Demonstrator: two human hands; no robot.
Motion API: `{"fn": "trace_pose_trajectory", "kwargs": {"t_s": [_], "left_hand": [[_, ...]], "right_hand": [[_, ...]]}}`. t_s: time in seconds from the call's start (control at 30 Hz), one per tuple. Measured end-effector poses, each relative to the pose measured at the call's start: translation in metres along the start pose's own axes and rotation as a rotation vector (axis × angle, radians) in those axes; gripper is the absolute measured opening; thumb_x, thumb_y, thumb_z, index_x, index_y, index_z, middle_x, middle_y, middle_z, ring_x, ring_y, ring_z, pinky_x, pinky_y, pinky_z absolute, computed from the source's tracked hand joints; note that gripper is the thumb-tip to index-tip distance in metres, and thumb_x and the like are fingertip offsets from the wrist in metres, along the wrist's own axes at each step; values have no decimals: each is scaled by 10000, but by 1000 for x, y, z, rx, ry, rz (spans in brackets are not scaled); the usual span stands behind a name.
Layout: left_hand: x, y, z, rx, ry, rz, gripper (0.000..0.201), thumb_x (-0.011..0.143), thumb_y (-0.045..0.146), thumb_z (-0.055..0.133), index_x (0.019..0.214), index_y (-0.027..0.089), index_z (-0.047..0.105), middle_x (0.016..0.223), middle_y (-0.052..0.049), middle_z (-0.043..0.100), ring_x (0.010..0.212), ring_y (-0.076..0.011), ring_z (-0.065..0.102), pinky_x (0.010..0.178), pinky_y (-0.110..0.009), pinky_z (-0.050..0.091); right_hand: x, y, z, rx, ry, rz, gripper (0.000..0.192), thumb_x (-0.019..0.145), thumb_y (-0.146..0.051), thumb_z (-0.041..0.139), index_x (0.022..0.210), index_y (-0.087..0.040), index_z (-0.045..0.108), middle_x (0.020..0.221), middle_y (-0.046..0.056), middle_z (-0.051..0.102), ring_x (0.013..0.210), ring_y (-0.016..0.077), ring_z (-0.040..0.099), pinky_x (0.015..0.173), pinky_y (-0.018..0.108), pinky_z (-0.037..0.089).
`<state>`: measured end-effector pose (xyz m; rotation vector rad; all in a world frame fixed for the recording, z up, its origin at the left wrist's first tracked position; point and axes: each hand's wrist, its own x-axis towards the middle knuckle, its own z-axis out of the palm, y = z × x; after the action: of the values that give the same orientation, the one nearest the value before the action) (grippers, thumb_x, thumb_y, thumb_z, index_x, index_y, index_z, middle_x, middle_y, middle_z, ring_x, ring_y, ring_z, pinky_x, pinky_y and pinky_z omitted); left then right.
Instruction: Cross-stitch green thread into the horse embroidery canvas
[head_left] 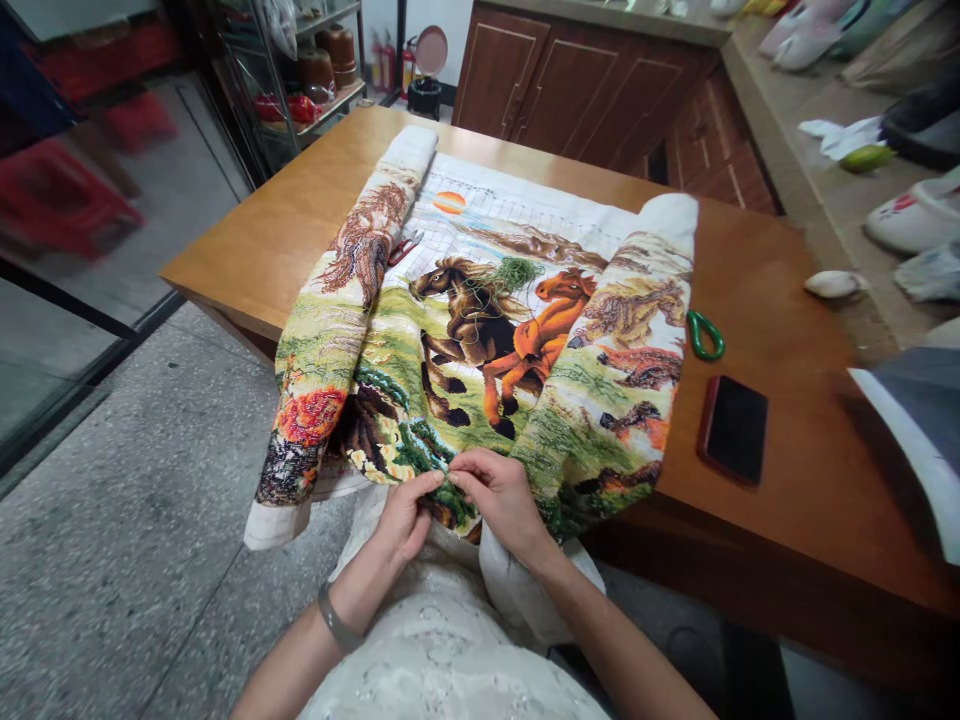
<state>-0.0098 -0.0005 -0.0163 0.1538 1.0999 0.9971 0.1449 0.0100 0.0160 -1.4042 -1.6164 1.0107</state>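
Both hands, left (405, 520) and right (504, 498), pinch the embroidery's (480, 330) near edge, hanging over the tabletop (787, 420).

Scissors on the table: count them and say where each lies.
2. Red-handled scissors lie on the embroidery cloth by its left roll; green-handled scissors lie on the table beside the phone. Folds may hide more.

A shop: glass front, stock shelves (300, 80); slippers (907, 215) (displayed) on counter (810, 190).
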Motion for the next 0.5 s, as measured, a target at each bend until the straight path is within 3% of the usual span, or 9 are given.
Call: {"fn": "trace_pose_trajectory", "kwargs": {"t_s": [0.13, 0.23, 0.33, 0.43, 0.5], "left_hand": [[-2, 1, 0, -16, -6, 29, 256, 549, 269, 926, 727, 328, 751, 857, -55, 845, 1130, -398, 776, 1111, -530, 597], [-2, 2, 2, -18, 11, 53, 261, 538, 260, 917, 711, 328, 735, 815, -46, 821, 1122, -398, 768, 1131, -531, 580], [-1, 2, 3, -20, 21, 72, 279, 526, 266, 927, 689, 332, 710, 797, -46, 811, 1099, -398, 760, 1141, -530, 563], [0, 2, 3, -18, 13, 77, 278, 529, 269, 929, 688, 334, 711, 781, -44, 804, 1075, -396, 760, 1128, -521, 562], [0, 2, 2, -4, 6, 86, 274, 545, 283, 945, 683, 330, 712, 772, -42, 802, 1064, -388, 765, 1102, -500, 572]], "right_hand": [[2, -8, 2, -270, -32, -139, 200, 1046, -126, 645, 1001, -230, 810, 950, 58, 757, 867, 211, 712, 771, 294, 564], [3, -14, 8, -624, -44, -241, 224, 1057, -79, 660, 951, -236, 779, 1002, 81, 714, 943, 230, 662, 711, 281, 491], [8, -17, 20, -835, -88, -262, 243, 1020, -5, 663, 934, -222, 726, 985, 95, 703, 934, 248, 631, 651, 298, 442], [14, -22, 24, -847, -109, -257, 267, 1005, 32, 607, 941, -217, 679, 987, 112, 716, 918, 258, 637, 652, 319, 454], [14, -30, 17, -671, -88, -292, 263, 1049, -18, 548, 918, -230, 632, 980, 111, 722, 913, 253, 657, 686, 321, 495]]}}
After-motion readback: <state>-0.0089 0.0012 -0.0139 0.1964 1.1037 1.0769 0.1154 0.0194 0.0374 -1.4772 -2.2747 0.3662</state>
